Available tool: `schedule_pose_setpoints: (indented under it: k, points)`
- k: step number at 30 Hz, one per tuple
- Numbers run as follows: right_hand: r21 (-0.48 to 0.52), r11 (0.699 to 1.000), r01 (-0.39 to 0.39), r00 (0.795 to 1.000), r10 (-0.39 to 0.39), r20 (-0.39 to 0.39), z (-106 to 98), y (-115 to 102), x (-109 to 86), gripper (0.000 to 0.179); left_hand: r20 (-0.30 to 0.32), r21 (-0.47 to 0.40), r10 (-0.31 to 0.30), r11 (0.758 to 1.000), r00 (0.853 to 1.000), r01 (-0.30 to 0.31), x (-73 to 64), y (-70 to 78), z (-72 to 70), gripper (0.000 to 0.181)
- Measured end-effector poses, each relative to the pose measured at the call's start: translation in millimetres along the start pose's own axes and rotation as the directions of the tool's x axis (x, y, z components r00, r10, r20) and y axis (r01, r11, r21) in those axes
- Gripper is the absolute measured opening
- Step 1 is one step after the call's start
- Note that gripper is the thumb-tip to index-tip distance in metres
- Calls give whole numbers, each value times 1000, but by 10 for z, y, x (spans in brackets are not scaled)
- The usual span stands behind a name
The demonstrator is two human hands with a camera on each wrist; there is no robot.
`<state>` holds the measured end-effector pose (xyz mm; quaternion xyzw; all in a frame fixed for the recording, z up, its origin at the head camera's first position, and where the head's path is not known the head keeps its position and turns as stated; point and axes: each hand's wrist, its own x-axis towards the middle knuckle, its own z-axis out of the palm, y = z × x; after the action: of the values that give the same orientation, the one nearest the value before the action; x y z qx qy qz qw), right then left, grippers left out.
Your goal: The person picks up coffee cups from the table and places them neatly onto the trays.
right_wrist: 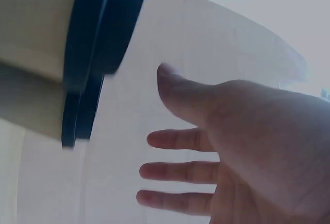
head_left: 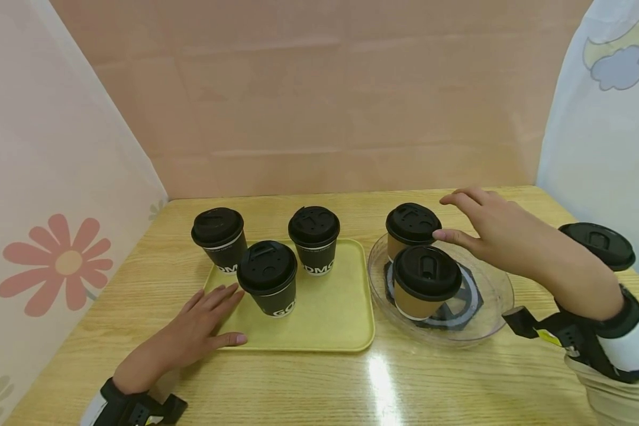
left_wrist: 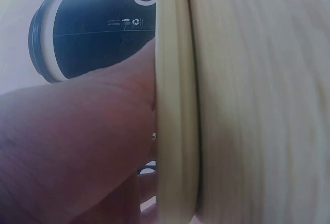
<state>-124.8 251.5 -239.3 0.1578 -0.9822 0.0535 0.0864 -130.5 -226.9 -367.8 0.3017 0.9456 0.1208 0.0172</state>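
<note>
My left hand [head_left: 199,331] lies with extended fingers on the front left corner of a yellow tray [head_left: 330,322]. Close to its fingertips stands a black paper cup [head_left: 268,278] with a black lid; in the left wrist view this cup [left_wrist: 103,36] appears beyond the tray edge [left_wrist: 176,105]. Two more black cups, one back left [head_left: 229,251] and one back right [head_left: 316,251], stand upright on the tray. Above a clear round plate [head_left: 503,307], my right hand [head_left: 490,228] hovers with fingers spread, holding nothing. Beside its thumb are two brown lidded cups, one in front [head_left: 418,302], one behind [head_left: 399,247].
Another black lid [head_left: 599,242] shows behind my right forearm, which hides what is under it. A dark patterned piece [head_left: 471,299] shows through the plate. The wooden table [head_left: 309,390] ends at a peach-coloured back wall [head_left: 319,106], with pale printed sheets on both sides.
</note>
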Motion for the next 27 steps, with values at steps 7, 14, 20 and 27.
schedule_pose_setpoints:
  k: [7, 14, 20, 27]
  points:
    - [16, 999, -47, 999, 47, -21, -82, 244, -8, 59, 7, -5, 1, 1000, 1000, 0, 1, 0, -10, 80]
    - [26, 993, -115, 993, 114, 13, -132, 466, -36, 63, 6, -10, -3, 1000, 1000, 3, 0, 1, -10, 80]
    - [28, 990, -141, 989, 139, 43, -125, 590, -39, 65, 23, -41, -37, 998, 999, 38, -11, -1, 7, 80]
    - [19, 988, -152, 988, 152, 16, -87, 721, -77, 64, 14, -39, -30, 999, 999, 31, -10, -8, 26, 80]
